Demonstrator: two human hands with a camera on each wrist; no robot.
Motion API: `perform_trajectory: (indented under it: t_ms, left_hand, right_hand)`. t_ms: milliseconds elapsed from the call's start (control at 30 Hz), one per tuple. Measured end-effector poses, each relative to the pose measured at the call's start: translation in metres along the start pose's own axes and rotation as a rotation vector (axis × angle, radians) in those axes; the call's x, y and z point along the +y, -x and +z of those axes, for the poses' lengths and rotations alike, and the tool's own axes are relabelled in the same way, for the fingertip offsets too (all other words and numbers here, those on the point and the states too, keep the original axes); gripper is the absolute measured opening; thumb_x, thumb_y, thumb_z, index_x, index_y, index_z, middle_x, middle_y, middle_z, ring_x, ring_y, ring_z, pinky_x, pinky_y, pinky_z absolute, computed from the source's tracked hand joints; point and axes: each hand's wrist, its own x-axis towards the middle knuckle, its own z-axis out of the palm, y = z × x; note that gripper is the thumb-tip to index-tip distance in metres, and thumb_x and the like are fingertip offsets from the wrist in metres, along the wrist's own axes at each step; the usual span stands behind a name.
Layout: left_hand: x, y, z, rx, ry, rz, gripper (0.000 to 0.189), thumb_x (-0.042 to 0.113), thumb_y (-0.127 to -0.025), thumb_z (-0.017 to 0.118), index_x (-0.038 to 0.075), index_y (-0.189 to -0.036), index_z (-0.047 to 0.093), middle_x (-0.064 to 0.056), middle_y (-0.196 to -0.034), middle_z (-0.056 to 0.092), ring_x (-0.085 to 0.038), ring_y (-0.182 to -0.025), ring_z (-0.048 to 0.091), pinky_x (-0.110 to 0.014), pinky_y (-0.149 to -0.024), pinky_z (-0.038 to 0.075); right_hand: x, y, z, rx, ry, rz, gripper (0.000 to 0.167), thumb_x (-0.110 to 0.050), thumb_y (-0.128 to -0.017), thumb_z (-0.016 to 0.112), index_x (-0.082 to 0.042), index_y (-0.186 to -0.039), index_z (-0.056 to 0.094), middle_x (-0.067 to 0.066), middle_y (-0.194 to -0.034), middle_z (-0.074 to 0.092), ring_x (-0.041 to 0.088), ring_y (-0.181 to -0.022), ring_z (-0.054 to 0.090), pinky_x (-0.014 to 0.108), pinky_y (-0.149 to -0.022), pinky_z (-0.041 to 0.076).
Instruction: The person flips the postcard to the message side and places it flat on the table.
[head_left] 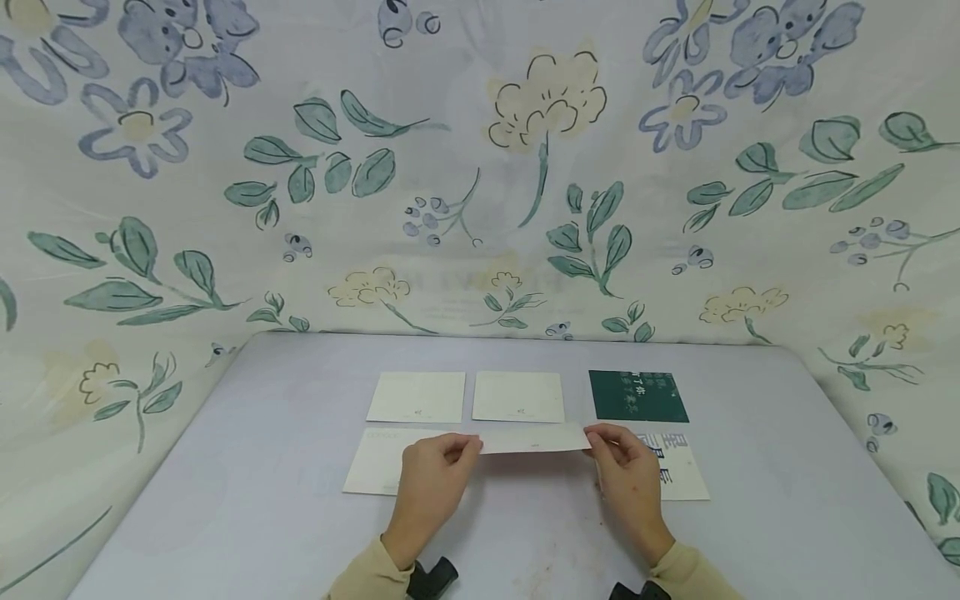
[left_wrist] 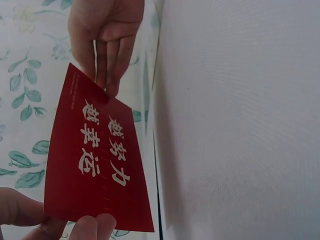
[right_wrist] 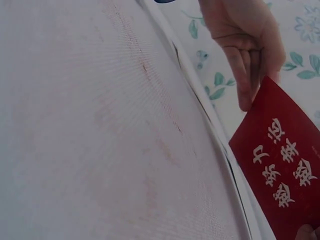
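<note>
A postcard [head_left: 534, 439] is held up over the table, gripped at its two short ends. In the head view its pale face shows. Both wrist views show its red face [left_wrist: 65, 170] with white Chinese characters. My left hand [head_left: 435, 479] pinches the left end between thumb and fingers. At the other end my right hand [head_left: 632, 483] pinches the edge in the same way. A white card [head_left: 371, 460] lies partly behind the left hand. Beside the right hand lies a white card with dark lettering [head_left: 686, 467], partly covered by that hand.
Behind the held postcard, two pale cards [head_left: 417, 397] and a dark green card [head_left: 637, 397] lie in a row on the white table [head_left: 247, 467]. A floral cloth [head_left: 465, 150] hangs behind the table and shows along its sides.
</note>
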Motion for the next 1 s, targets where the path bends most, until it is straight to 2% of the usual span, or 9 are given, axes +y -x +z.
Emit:
perform_trajectory:
  t_ms: [100,300,700,1000]
  left_hand:
    - [-0.0001,-0.0006,-0.0025,-0.015,-0.017,0.004,0.012,0.009,-0.091,0.071,0.0,-0.091,0.079,-0.006,-0.081,0.075,-0.008,-0.071,0.07,-0.021,-0.059,0.055]
    - [0.0008,-0.0014,-0.0077,-0.06,-0.033,-0.03,0.009,0.007,-0.088,0.071,0.002,-0.091,0.079,-0.006,-0.083,0.076,-0.01,-0.073,0.071,-0.021,-0.06,0.055]
    - [0.0011,-0.0024,-0.0098,-0.096,-0.067,-0.092,0.009,0.002,-0.082,0.073,0.003,-0.089,0.078,-0.004,-0.08,0.075,-0.01,-0.071,0.07,-0.023,-0.058,0.054]
    - [-0.0021,-0.001,-0.0093,-0.115,-0.106,-0.097,0.015,0.001,-0.079,0.075,-0.001,-0.094,0.078,-0.012,-0.089,0.076,-0.016,-0.076,0.073,-0.025,-0.06,0.057]
  right_hand:
    - [0.0005,-0.0008,-0.0001,-0.004,-0.008,0.005,0.013,0.001,-0.097,0.063,0.006,-0.108,0.068,0.019,-0.11,0.069,0.02,-0.093,0.073,0.024,-0.079,0.058]
    - [0.0013,-0.0017,0.0,-0.013,-0.003,0.038,0.014,0.002,-0.094,0.065,0.005,-0.107,0.071,0.018,-0.107,0.07,0.013,-0.086,0.074,0.025,-0.076,0.059]
    - [-0.001,-0.0008,0.0001,-0.029,0.072,0.106,0.017,-0.001,-0.09,0.071,-0.001,-0.107,0.073,0.014,-0.11,0.071,0.017,-0.087,0.074,0.023,-0.073,0.058]
    - [-0.0025,-0.0011,0.0005,-0.071,0.137,0.149,0.022,0.0,-0.089,0.07,-0.002,-0.11,0.073,0.015,-0.115,0.071,0.021,-0.089,0.074,0.024,-0.075,0.058]
